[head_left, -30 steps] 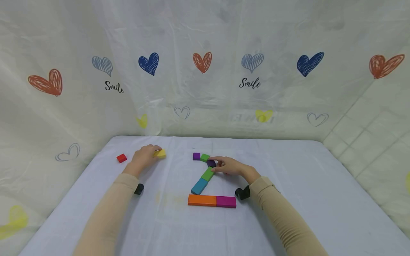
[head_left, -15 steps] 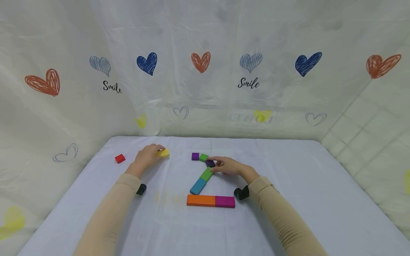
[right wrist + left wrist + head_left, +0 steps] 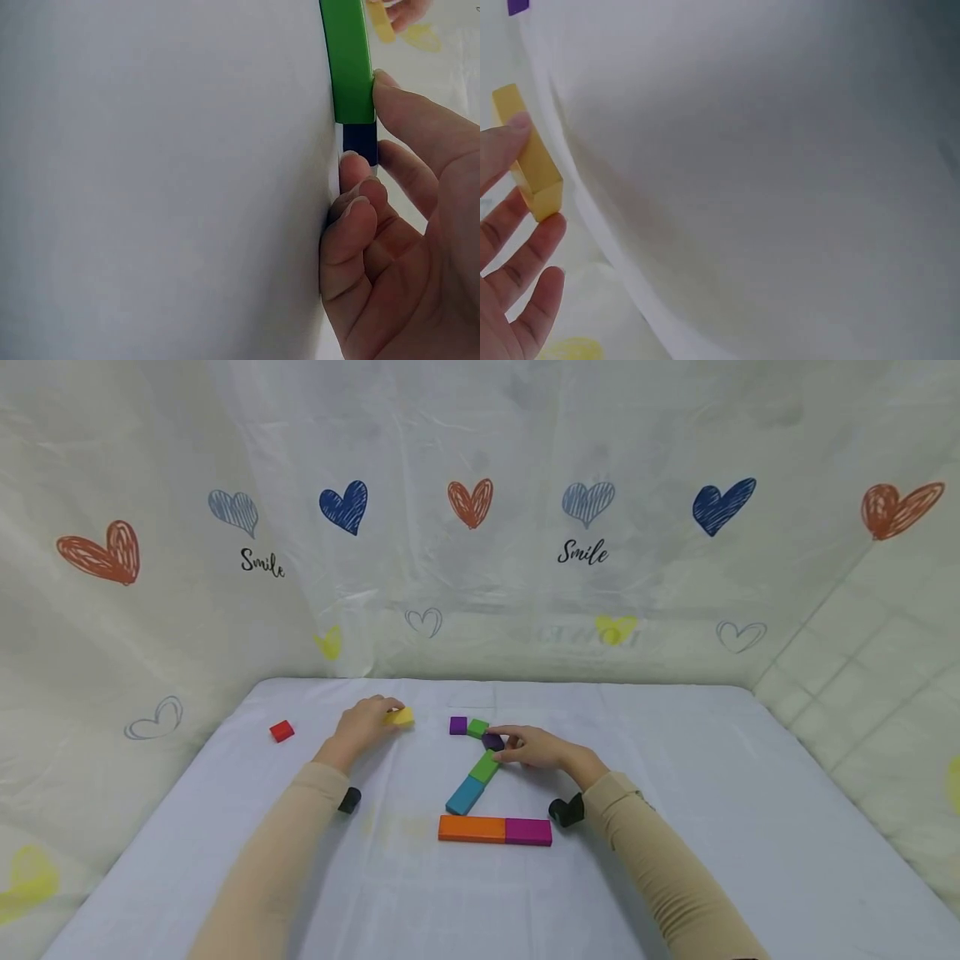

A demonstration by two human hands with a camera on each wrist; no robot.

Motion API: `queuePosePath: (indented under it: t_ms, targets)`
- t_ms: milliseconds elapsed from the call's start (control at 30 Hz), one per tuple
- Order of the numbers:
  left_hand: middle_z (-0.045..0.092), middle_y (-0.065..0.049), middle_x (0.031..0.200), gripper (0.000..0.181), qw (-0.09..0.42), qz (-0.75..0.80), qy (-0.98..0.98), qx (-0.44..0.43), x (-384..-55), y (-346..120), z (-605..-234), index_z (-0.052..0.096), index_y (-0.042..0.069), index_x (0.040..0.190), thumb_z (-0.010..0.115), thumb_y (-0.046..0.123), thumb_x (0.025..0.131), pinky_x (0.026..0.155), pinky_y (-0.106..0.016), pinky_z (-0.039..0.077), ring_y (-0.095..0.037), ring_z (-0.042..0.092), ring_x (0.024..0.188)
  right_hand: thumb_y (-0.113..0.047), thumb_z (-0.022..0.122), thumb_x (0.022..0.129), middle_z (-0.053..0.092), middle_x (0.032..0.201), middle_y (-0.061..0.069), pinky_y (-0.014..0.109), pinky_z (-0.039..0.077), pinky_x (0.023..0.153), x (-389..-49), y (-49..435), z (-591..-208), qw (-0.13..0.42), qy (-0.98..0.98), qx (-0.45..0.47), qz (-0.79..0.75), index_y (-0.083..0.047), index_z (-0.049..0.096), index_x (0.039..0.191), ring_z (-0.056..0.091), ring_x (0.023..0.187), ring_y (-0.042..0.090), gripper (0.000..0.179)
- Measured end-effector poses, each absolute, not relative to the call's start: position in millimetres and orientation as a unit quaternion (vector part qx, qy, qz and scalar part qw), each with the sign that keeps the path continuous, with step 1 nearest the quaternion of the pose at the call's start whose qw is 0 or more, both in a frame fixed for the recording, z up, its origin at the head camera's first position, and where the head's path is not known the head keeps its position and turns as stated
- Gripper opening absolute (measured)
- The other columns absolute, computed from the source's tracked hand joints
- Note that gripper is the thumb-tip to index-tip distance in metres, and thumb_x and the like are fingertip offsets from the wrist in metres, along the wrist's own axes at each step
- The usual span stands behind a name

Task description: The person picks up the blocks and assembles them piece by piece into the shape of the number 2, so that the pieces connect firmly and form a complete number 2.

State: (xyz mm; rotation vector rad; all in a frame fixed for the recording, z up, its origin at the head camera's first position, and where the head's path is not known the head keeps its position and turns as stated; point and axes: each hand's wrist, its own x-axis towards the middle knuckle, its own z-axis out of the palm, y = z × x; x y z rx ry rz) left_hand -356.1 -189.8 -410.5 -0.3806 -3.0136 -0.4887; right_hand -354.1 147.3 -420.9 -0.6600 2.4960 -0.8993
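Note:
A yellow block [image 3: 402,717] is pinched between the thumb and fingers of my left hand [image 3: 364,725], left of the block row; the left wrist view shows the grip, the thumb on one face. My right hand [image 3: 542,748] is at the bend of the row, around a dark purple block [image 3: 492,742]. Its index finger reaches toward a small green block [image 3: 477,728], and its thumb touches the end of a longer green block [image 3: 352,75]. Its other fingers are curled, one against the dark block. A purple block [image 3: 458,726] stands at the row's far left end.
A blue block [image 3: 465,796] continues the slanted row toward me. Nearer lie an orange block [image 3: 472,829] and a magenta block [image 3: 528,832], end to end. A red block [image 3: 282,731] lies at the far left of the white-covered table [image 3: 675,743]. A heart-printed sheet hangs behind.
My left hand has moved right with the yellow block, closer to the purple block. The right hand and the laid blocks keep their places.

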Motion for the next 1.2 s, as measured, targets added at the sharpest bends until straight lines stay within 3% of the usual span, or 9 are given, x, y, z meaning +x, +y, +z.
queuePosePath:
  t_ms: [433, 767, 1200]
  targets:
    - [0.066, -0.014, 0.129, 0.038, 0.022, -0.160, -0.980, -0.117, -362.8, -166.6, -412.1, 0.066, 0.008, 0.134, 0.072, 0.020, 0.098, 0.099, -0.052, 0.049, -0.034, 0.061, 0.115, -0.034, 0.068, 0.100, 0.058, 0.107, 0.004, 0.030, 0.043, 0.074, -351.5, 146.3, -418.5, 0.207, 0.893, -0.229, -0.327, -0.019, 0.047, 0.155, 0.053, 0.082, 0.017, 0.061]
    - [0.063, -0.014, 0.134, 0.038, -0.014, -0.187, -0.979, -0.074, -360.8, -149.1, -409.8, 0.064, 0.008, 0.137, 0.068, 0.019, 0.100, 0.107, -0.053, 0.043, -0.034, 0.056, 0.121, -0.033, 0.068, 0.100, 0.058, 0.106, 0.005, 0.030, 0.042, 0.073, -352.3, 146.6, -420.1, 0.203, 0.895, -0.231, -0.325, -0.018, 0.046, 0.155, 0.053, 0.081, 0.017, 0.061]
    - [0.065, -0.012, 0.132, 0.036, -0.020, -0.186, -0.979, -0.082, -362.7, -140.4, -414.3, 0.067, 0.009, 0.133, 0.066, 0.014, 0.098, 0.105, -0.053, 0.045, -0.032, 0.057, 0.121, -0.031, 0.068, 0.100, 0.059, 0.104, 0.006, 0.030, 0.042, 0.071, -354.3, 146.9, -420.2, 0.202, 0.890, -0.238, -0.333, -0.015, 0.047, 0.155, 0.052, 0.079, 0.018, 0.061]
